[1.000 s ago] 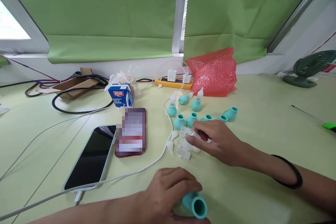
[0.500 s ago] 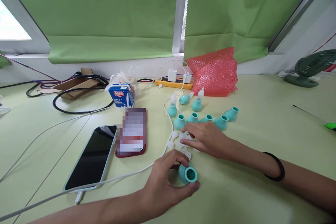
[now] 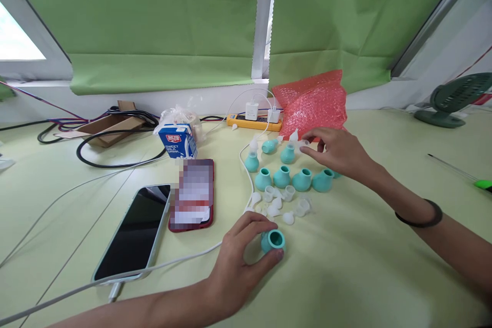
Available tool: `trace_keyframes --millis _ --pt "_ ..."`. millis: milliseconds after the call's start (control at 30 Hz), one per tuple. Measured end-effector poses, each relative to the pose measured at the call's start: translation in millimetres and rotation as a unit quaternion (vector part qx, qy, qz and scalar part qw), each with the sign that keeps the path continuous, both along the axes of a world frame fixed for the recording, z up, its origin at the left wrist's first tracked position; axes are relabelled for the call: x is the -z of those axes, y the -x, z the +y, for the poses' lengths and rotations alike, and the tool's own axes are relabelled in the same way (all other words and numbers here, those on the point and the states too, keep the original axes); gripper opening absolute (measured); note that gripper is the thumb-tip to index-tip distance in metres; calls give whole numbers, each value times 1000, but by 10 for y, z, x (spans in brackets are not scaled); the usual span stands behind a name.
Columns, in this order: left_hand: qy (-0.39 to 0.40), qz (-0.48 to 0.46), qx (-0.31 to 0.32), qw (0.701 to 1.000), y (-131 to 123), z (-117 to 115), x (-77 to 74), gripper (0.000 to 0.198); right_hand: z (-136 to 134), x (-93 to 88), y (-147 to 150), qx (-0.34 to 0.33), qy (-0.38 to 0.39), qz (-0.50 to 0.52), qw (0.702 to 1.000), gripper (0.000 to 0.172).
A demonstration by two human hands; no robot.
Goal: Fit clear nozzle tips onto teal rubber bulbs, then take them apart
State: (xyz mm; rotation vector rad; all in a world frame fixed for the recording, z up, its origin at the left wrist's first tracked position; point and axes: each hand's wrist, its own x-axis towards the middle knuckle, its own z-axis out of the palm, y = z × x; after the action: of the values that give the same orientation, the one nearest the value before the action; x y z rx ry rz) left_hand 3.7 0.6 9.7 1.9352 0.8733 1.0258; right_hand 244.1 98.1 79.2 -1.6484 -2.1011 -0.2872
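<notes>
My left hand (image 3: 244,261) grips a teal squeeze bulb (image 3: 275,240) between thumb and fingers near the front of the table, its round opening facing up. Farther back, my right hand (image 3: 334,148) pinches a small translucent plastic piece (image 3: 304,144) at its fingertips. Below that hand stands a row of open teal bulbs (image 3: 282,177); the rightmost one is partly covered by the hand. Behind them are teal bulbs with clear tips, one upright (image 3: 251,160) and one lying on its side (image 3: 269,146). Loose translucent cups (image 3: 289,193) and white pointed tips (image 3: 288,218) lie between the row and my left hand.
A red bubble-wrap bag (image 3: 313,105) and an orange power strip (image 3: 246,122) sit at the back. Two phones (image 3: 134,230), a milk carton (image 3: 178,141) and a white cable (image 3: 184,257) lie left. A green-handled screwdriver (image 3: 482,184) and fan (image 3: 442,113) are right.
My right hand has moved up and right from the loose clear pieces to beside the tipped bulbs, carrying a translucent piece. The left hand's bulb has shifted slightly up and stands more upright.
</notes>
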Motion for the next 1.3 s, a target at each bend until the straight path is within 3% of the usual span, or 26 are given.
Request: trace_keyframes --millis 167,333,500,633,767,867,967,1067,1300 --pt "4 5 7 1000 6 6 3 22 152 122 -145 23 131 -23 991 21" --pt "9 4 10 1000 9 5 -4 22 186 173 -144 8 189 -21 982 19" --pt "11 1 11 1000 7 2 -4 21 221 204 -180 -22 221 -11 975 14" --pt "16 -9 9 1000 13 3 4 20 210 150 -194 -39 193 29 980 12" --pt "46 -44 2 998 17 -3 20 18 -19 -27 -26 -107 115 120 980 14" --pt "88 -75 -2 993 14 -20 35 18 -364 -126 239 -230 127 145 954 18" --pt "107 -92 6 990 7 -35 46 20 -691 -102 504 -325 144 129 926 22" --pt "102 -95 14 990 1 -36 50 24 -844 -1 653 -349 166 100 917 26" --pt "86 -103 16 991 -8 -31 49 38 -862 86 671 -367 196 45 908 22"
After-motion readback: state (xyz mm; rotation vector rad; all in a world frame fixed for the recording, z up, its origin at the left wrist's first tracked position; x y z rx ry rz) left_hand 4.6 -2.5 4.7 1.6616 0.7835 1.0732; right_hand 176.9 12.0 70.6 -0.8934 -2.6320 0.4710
